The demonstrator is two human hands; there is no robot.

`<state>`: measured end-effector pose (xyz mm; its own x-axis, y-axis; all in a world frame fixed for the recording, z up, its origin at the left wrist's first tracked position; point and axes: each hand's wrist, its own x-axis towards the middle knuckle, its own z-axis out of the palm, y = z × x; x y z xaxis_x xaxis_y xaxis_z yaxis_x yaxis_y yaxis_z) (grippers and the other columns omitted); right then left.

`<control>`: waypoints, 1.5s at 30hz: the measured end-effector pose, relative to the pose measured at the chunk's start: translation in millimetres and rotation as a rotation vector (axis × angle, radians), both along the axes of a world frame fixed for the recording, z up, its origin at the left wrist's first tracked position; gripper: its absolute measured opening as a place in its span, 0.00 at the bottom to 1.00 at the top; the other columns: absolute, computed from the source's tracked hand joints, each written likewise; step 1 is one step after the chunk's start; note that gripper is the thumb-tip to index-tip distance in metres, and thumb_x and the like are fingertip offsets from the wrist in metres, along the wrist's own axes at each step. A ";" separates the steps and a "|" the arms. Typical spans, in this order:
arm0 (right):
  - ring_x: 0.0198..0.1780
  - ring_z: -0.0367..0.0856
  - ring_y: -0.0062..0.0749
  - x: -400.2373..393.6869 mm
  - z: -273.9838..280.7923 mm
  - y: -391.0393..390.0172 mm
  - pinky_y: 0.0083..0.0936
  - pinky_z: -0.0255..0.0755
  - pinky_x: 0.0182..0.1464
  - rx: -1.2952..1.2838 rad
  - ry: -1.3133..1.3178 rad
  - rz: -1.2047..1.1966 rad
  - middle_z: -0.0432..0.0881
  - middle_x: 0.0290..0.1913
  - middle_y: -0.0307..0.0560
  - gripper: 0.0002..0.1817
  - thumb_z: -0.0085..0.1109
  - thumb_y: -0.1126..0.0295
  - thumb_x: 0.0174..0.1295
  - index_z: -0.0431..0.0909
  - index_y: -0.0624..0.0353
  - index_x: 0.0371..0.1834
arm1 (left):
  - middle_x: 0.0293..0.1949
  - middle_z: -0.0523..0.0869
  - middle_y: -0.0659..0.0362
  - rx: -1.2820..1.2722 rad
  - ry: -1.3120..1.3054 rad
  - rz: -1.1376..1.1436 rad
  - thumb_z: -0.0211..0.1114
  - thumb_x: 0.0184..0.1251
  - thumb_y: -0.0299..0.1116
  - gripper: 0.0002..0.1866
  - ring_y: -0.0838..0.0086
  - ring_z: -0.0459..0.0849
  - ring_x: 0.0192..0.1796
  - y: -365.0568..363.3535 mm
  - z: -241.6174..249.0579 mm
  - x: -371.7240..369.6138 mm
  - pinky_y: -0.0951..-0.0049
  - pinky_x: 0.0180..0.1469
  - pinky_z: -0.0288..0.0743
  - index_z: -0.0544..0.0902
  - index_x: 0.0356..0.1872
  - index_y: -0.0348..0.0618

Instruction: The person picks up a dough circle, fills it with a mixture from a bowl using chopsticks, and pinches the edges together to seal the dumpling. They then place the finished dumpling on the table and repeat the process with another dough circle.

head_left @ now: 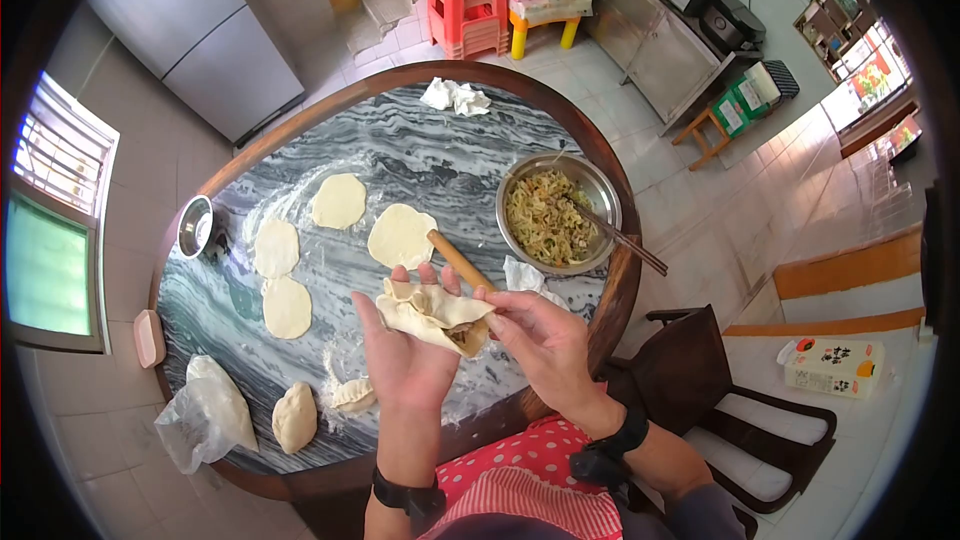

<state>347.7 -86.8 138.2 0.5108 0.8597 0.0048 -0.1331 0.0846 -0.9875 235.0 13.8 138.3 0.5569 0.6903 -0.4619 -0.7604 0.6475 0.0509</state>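
Note:
A partly folded dumpling [425, 312] lies across my left hand [408, 365], which is palm up with its fingers spread beneath the dough. Filling shows at its right end. My right hand [545, 340] pinches the dough edge at that end. Just beyond the hands are a wooden rolling pin [460, 260] and a flat dough round [400, 236]. A metal bowl of filling [548, 218], with chopsticks [625, 240] in it, stands to the right. More dough rounds [339, 201] lie at the left.
On the marble table [450, 155] are a small metal bowl [195, 227], a plastic bag [215, 405], a dough lump [295, 418], a finished-looking dumpling [353, 395] and crumpled tissues [456, 97]. A dark chair [690, 370] stands right of the table.

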 end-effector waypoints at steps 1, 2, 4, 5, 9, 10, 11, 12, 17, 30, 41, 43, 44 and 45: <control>0.45 0.84 0.24 0.3 -0.6 -0.4 0.20 0.79 0.48 0.002 0.002 0.000 0.84 0.46 0.47 0.13 0.59 0.77 0.67 0.77 0.69 0.53 | 0.50 0.82 0.58 0.002 0.002 0.000 0.37 0.75 0.65 0.31 0.58 0.77 0.58 -0.6 2.0 -0.1 0.37 0.70 0.56 0.79 0.48 0.52; 0.42 0.85 0.24 0.8 -1.8 -0.7 0.20 0.80 0.47 -0.048 0.023 0.001 0.85 0.43 0.47 0.11 0.59 0.77 0.67 0.77 0.70 0.51 | 0.50 0.80 0.57 -0.013 -0.040 0.006 0.39 0.75 0.65 0.29 0.56 0.76 0.57 -1.4 5.4 -0.7 0.35 0.68 0.59 0.75 0.51 0.51; 0.39 0.86 0.24 0.6 -2.0 -0.9 0.20 0.81 0.45 -0.101 0.046 0.009 0.85 0.40 0.47 0.10 0.59 0.77 0.67 0.78 0.71 0.48 | 0.51 0.78 0.56 -0.030 -0.078 0.020 0.41 0.75 0.65 0.29 0.55 0.75 0.56 -3.1 7.6 -2.5 0.34 0.66 0.62 0.71 0.54 0.50; 0.38 0.86 0.24 2.0 -0.9 0.3 0.20 0.82 0.44 -0.122 0.093 0.004 0.85 0.38 0.47 0.08 0.59 0.77 0.67 0.78 0.72 0.46 | 0.51 0.78 0.57 -0.028 -0.044 0.023 0.41 0.75 0.65 0.29 0.55 0.75 0.57 -3.3 7.7 -1.2 0.34 0.66 0.62 0.70 0.55 0.50; 0.36 0.86 0.24 2.2 5.9 1.3 0.20 0.83 0.41 -0.125 0.245 -0.019 0.85 0.36 0.48 0.06 0.58 0.78 0.67 0.77 0.73 0.42 | 0.51 0.78 0.57 -0.052 0.040 0.034 0.40 0.75 0.65 0.29 0.56 0.74 0.58 -3.6 5.0 2.1 0.33 0.65 0.61 0.68 0.57 0.50; 0.36 0.86 0.24 2.0 8.3 1.5 0.20 0.83 0.41 -0.126 0.245 -0.014 0.85 0.36 0.48 0.06 0.58 0.78 0.67 0.77 0.73 0.42 | 0.51 0.78 0.57 -0.052 0.040 0.039 0.40 0.75 0.65 0.29 0.56 0.74 0.58 -3.8 5.3 2.5 0.33 0.65 0.61 0.68 0.57 0.50; 0.36 0.86 0.25 1.6 11.1 1.7 0.20 0.82 0.42 -0.111 0.236 -0.030 0.85 0.36 0.48 0.06 0.58 0.78 0.67 0.78 0.73 0.42 | 0.51 0.77 0.57 -0.058 0.041 0.037 0.40 0.75 0.64 0.29 0.56 0.74 0.58 -4.1 6.0 2.7 0.33 0.65 0.61 0.68 0.57 0.50; 0.36 0.86 0.25 1.3 13.6 2.0 0.20 0.82 0.42 -0.095 0.228 -0.045 0.85 0.37 0.48 0.07 0.58 0.78 0.67 0.78 0.73 0.42 | 0.51 0.77 0.57 -0.064 0.041 0.035 0.40 0.75 0.64 0.29 0.57 0.73 0.58 -4.3 6.7 2.6 0.33 0.65 0.61 0.69 0.56 0.49; 0.39 0.85 0.24 4.9 9.4 1.7 0.18 0.81 0.43 -0.131 -0.025 0.016 0.84 0.40 0.46 0.06 0.59 0.79 0.66 0.79 0.71 0.43 | 0.51 0.76 0.57 -0.038 0.024 0.033 0.41 0.75 0.64 0.29 0.57 0.73 0.59 -1.8 3.6 0.8 0.36 0.66 0.62 0.70 0.55 0.49; 0.41 0.85 0.24 -4.8 7.8 3.8 0.20 0.80 0.45 -0.118 -0.064 0.011 0.84 0.40 0.46 0.06 0.61 0.81 0.63 0.79 0.69 0.42 | 0.49 0.82 0.58 -0.052 0.036 0.023 0.34 0.74 0.67 0.32 0.59 0.78 0.57 3.3 -7.4 -4.6 0.34 0.69 0.58 0.76 0.52 0.53; 0.45 0.84 0.40 -8.0 9.1 -1.5 0.28 0.79 0.46 0.084 -0.638 0.014 0.81 0.44 0.51 0.16 0.71 0.81 0.51 0.80 0.65 0.44 | 0.50 0.83 0.57 -0.022 -0.103 -0.007 0.32 0.74 0.67 0.34 0.58 0.78 0.57 2.1 -4.4 -3.9 0.36 0.69 0.58 0.78 0.51 0.52; 0.46 0.84 0.41 -10.2 9.4 -1.6 0.28 0.79 0.46 0.069 -0.583 0.028 0.80 0.45 0.51 0.19 0.72 0.81 0.50 0.79 0.65 0.46 | 0.50 0.83 0.57 -0.009 -0.122 -0.011 0.33 0.74 0.67 0.34 0.57 0.78 0.58 2.6 -6.2 -4.5 0.36 0.69 0.57 0.78 0.51 0.52; 0.46 0.83 0.41 -12.1 9.0 -0.8 0.28 0.79 0.46 0.090 -0.572 0.033 0.80 0.46 0.52 0.21 0.73 0.81 0.48 0.78 0.65 0.48 | 0.50 0.83 0.57 -0.016 -0.138 -0.014 0.33 0.74 0.67 0.34 0.57 0.78 0.58 2.8 -6.9 -4.7 0.36 0.70 0.57 0.78 0.51 0.52; 0.47 0.83 0.42 -13.0 8.5 -0.4 0.29 0.79 0.46 0.112 -0.560 0.038 0.79 0.47 0.52 0.24 0.74 0.81 0.47 0.77 0.64 0.49 | 0.50 0.83 0.56 -0.024 -0.154 -0.017 0.33 0.74 0.67 0.34 0.56 0.78 0.59 2.9 -7.5 -4.8 0.36 0.70 0.57 0.78 0.51 0.52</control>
